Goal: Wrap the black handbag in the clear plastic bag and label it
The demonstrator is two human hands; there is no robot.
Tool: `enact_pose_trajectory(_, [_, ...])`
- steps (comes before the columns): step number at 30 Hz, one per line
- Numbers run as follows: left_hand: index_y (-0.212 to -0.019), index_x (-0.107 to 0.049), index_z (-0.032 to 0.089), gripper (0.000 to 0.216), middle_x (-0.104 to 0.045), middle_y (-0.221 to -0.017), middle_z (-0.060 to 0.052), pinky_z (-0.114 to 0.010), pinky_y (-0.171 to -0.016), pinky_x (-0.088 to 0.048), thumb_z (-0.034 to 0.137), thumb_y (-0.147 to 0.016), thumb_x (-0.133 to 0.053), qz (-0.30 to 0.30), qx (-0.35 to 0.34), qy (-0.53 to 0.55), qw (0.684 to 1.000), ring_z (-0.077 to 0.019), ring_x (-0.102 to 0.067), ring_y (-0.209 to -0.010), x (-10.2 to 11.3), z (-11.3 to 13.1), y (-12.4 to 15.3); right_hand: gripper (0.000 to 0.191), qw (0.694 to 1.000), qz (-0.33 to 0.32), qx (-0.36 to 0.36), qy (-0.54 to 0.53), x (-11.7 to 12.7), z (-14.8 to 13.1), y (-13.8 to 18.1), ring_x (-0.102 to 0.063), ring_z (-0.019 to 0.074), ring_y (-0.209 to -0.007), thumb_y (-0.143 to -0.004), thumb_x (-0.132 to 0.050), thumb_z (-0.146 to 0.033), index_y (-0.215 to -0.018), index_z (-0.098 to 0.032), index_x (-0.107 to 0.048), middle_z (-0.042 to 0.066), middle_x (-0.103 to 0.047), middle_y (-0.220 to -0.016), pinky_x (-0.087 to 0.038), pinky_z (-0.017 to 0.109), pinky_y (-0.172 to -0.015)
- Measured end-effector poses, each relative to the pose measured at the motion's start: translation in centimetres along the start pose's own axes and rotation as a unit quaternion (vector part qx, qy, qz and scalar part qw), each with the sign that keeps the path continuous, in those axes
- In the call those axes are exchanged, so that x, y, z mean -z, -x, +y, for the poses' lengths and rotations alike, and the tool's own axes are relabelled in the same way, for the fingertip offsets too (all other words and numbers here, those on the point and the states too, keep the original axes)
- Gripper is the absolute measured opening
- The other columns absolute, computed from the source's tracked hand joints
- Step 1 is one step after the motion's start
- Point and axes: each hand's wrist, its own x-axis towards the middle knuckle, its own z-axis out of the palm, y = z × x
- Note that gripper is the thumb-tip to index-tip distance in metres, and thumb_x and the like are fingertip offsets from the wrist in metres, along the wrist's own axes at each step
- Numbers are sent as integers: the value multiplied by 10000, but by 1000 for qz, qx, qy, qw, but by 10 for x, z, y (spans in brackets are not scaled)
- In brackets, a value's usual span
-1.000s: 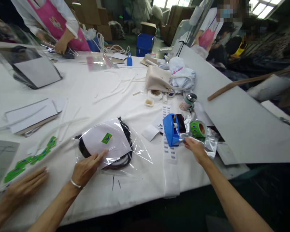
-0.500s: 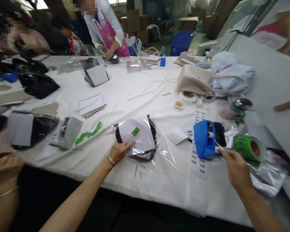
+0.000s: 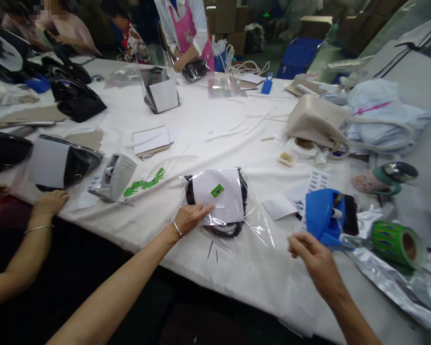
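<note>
Left hand [image 3: 190, 218] lies spread, fingers flat on the clear bagged pouch [image 3: 219, 199], just left of the blue tape dispenser [image 3: 323, 218]. The pouch's long axis runs toward the dispenser. Right hand [image 3: 311, 256] hovers bunched before the dispenser.

You are finding open white cloth [image 3: 237, 273] at the near edge between your left hand [image 3: 190, 218] and right hand [image 3: 311, 254]. The blue dispenser [image 3: 323, 218] and green tape roll [image 3: 398, 242] are crowding the right, while a grey dispenser [image 3: 115, 176] and a co-worker's hand [image 3: 48, 203] are blocking the left.

Grey dispenser [image 3: 113, 176], green sticker strip [image 3: 144, 182], possibly beige handbag [image 3: 314, 122].
</note>
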Motion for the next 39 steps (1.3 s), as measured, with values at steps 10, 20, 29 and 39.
enact_pose_trajectory(10, [-1345,-496,315,435,-592,-710,2,-206,-493,-399,141,-954,-413,-10,-6,32,999,-127,-577,-552,-1,1,-2,177,878,-172,112,433,-162,-90,-92,-660,190,-771,-851,-606,-353,-780,-206,-676,43,-714,-786,-443,261,-660])
enact_pose_trajectory(20, [-1320,-516,280,400,-616,-741,-20,-225,-495,-430,148,-956,-414,-23,13,82,996,-150,-603,-570,6,5,-8,259,800,-161,106,569,-165,-92,-103,-685,281,-955,-873,-633,-401,-960,-169,-710,165,-728,-952,-487,333,-788])
enact_pose_trajectory(29, [-1310,-524,299,409,-620,-736,-7,-229,-480,-388,133,-947,-431,2,13,50,999,-145,-600,-562,1,7,-6,378,783,-126,123,596,-160,-93,-94,-703,278,-860,-889,-572,-538,-934,-181,-687,154,-728,-875,-482,309,-671])
enact_pose_trajectory(39, [-1283,-503,177,390,-666,-946,-96,-408,-822,-472,315,-922,-550,166,186,42,967,-256,-631,-927,9,21,1,323,895,79,197,391,-105,-63,-110,-652,212,-744,-827,-648,-516,-944,-216,-626,43,-707,-838,-427,295,-653])
